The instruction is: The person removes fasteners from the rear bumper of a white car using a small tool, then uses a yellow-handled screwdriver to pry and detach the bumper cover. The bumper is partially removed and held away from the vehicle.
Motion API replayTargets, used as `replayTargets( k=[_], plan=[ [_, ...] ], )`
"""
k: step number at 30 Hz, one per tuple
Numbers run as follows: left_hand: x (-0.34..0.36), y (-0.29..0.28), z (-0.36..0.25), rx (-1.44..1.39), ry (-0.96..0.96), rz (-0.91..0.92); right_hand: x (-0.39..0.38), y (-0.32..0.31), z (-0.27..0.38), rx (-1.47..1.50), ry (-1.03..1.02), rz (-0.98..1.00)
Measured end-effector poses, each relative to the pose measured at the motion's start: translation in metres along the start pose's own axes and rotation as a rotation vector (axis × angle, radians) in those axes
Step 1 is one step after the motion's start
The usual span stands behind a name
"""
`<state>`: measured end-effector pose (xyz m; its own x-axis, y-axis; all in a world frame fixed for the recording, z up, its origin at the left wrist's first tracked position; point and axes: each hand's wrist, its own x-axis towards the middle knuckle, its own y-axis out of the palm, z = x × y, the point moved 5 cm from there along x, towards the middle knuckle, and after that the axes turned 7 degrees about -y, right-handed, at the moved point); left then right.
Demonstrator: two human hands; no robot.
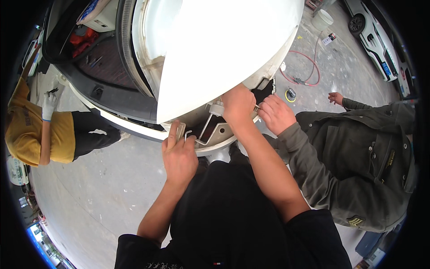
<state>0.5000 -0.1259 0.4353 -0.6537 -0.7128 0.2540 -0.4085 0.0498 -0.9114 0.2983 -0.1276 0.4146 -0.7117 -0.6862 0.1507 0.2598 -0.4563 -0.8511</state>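
Note:
My left hand (pixel 180 157) is at the rear edge of a white car. Its index finger points up beside a pale flat piece (pixel 180 132), and its thumb and fingers close at the end of a bent metal rod (pixel 205 128). The rod runs up toward a pale cylindrical part (pixel 217 109). My right hand (pixel 237 105) is curled beside that part, under the edge of the large white body panel (pixel 228 49); its fingertips are hidden. Just to its right, a co-worker's hand (pixel 277 114) pinches a small thin piece at the opening in the car body.
The open trunk (pixel 103 67) holds a white box and red cloth. Another person in a yellow shirt (pixel 58 134) stands left, wearing a glove. A red hose (pixel 317 67), a round yellow-rimmed tool (pixel 290 94) and a white bucket (pixel 322 19) are on the floor at right.

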Motion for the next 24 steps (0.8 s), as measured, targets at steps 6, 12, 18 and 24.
replayTargets(
  k=[6, 12, 18, 24],
  plan=[
    [-0.003, 0.003, 0.002, -0.005, 0.027, -0.027, 0.024, -0.009, -0.005, -0.029, -0.112, 0.062],
    [-0.006, 0.003, 0.004, -0.038, 0.017, -0.017, 0.029, 0.015, -0.027, 0.191, -0.331, 0.007],
    [-0.007, 0.003, 0.006, -0.029, 0.037, -0.031, 0.020, 0.008, -0.023, 0.081, -0.079, 0.044],
    [-0.007, 0.003, 0.009, -0.033, 0.029, -0.019, 0.018, -0.015, 0.012, -0.088, 0.082, 0.220]
  ],
)
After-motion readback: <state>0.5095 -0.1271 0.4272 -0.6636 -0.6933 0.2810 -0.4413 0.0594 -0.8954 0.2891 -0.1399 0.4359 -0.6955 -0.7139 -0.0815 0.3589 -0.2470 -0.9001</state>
